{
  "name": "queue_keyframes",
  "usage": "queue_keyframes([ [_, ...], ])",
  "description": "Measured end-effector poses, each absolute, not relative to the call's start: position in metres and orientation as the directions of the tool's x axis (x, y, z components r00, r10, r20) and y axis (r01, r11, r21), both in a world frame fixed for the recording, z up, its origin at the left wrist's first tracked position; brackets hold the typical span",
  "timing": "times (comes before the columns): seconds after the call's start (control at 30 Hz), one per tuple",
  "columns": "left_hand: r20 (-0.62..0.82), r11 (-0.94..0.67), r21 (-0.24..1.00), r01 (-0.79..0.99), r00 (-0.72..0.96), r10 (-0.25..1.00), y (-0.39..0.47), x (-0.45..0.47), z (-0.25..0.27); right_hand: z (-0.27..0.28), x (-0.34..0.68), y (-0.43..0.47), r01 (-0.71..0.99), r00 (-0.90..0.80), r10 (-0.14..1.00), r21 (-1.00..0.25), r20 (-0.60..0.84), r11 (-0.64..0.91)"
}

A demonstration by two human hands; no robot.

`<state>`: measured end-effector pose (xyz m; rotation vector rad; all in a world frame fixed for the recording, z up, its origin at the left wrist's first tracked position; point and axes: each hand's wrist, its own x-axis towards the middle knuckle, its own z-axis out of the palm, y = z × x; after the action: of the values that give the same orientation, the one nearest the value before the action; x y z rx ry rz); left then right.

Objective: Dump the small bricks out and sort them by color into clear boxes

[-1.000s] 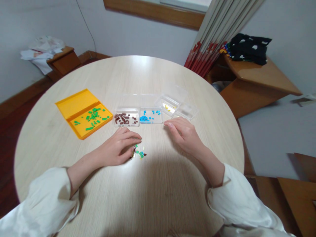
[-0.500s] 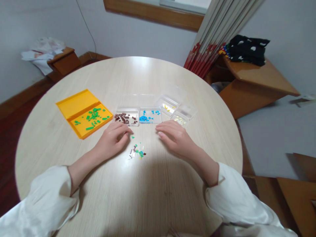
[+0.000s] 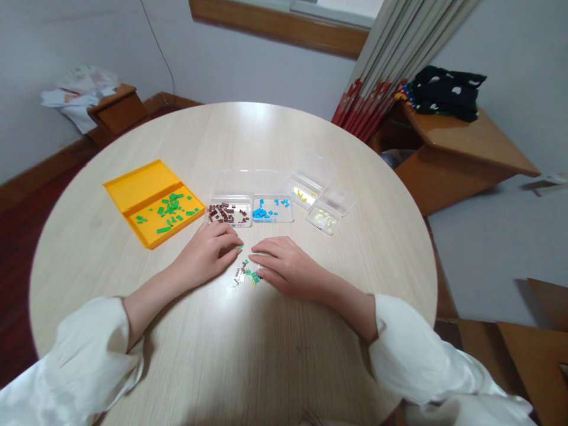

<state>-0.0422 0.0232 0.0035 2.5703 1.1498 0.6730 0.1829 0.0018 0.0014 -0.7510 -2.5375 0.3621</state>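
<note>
My two bare hands face each other over a round, pale wooden table [image 3: 266, 361]; between them, near the middle, lies a small loose cluster of tiny pieces [image 3: 254, 277], green, brown and whitish, flat on the tabletop. My left hand [image 3: 210, 251] curls in from the left, thumb and forefinger a narrow gap apart beside a small green piece [image 3: 240, 246]; I cannot tell whether I am pinching it or only touching it. My right hand [image 3: 290, 267] has its fingers loosely parted, thumb tip at the cluster's right edge; I see nothing gripped there.

Beyond my fingers stand a yellow box [image 3: 141, 184] of green bits, then clear trays of brown pieces [image 3: 222, 212], blue pieces [image 3: 261, 213] and pale pieces [image 3: 324, 220].

Pieces this small would, I judge, want fingertips only, one at a time, taken by their edges; a light sideways slide should part them better than a press; my left knuckles sit close to the brown tray, so small movements seem safest.
</note>
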Motion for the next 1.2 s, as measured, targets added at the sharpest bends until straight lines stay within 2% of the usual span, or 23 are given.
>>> queue_keyframes([
  [0.23,0.32,-0.638,0.488,0.596,0.557,0.766,0.022,-0.04,0.005,-0.001,0.185,0.004,0.491,-0.721,0.606,-0.369,0.336,0.789],
  [0.47,0.354,-0.623,0.528,0.577,0.517,0.779,0.019,-0.039,0.008,-0.008,0.19,0.01,0.527,-0.674,0.628,-0.343,0.389,0.778],
  [0.63,0.379,-0.617,0.555,0.558,0.491,0.785,0.02,-0.039,0.008,-0.007,0.193,0.012,0.578,-0.653,0.669,-0.339,0.354,0.743],
  [0.9,0.324,-0.564,0.624,0.54,0.478,0.816,0.017,-0.036,0.013,-0.006,0.193,0.012,0.592,-0.642,0.694,-0.364,0.327,0.719],
  [1.2,0.321,-0.522,0.675,0.521,0.429,0.844,0.017,-0.035,0.013,-0.005,0.191,0.01,0.544,-0.606,0.702,-0.448,0.375,0.709],
])
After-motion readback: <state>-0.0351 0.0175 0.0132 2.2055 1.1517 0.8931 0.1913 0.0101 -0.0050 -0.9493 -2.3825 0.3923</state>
